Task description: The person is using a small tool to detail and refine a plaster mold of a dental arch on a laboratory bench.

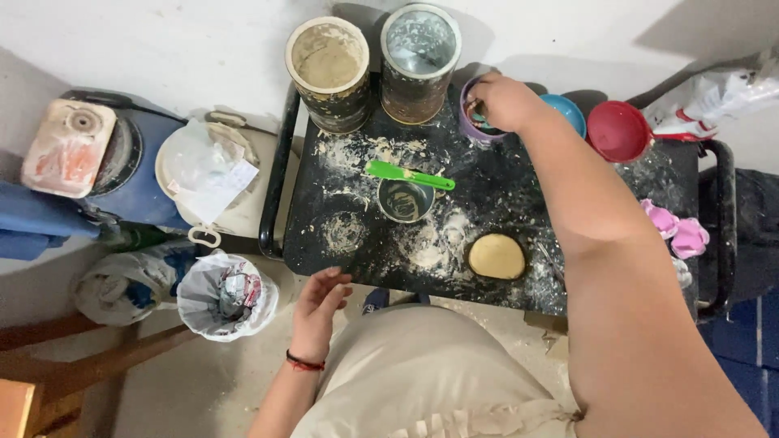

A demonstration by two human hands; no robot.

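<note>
The right hand (503, 101) dips curled fingers into the purple cup (475, 122) at the bench's (487, 186) far edge, whatever they pinch hidden; best steady that cup. The left hand (318, 304) hangs loosely spread, empty, off the near edge. Nearby lies a dough disc (497, 256).

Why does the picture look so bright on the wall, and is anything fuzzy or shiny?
In the head view, the pale wall is brightly lit and nearly washed out; the two tall tins cast soft dark shadows on it; the metal tin shows glare inside; the right hand in the purple cup looks slightly blurred; the left hand is sharp.
</note>
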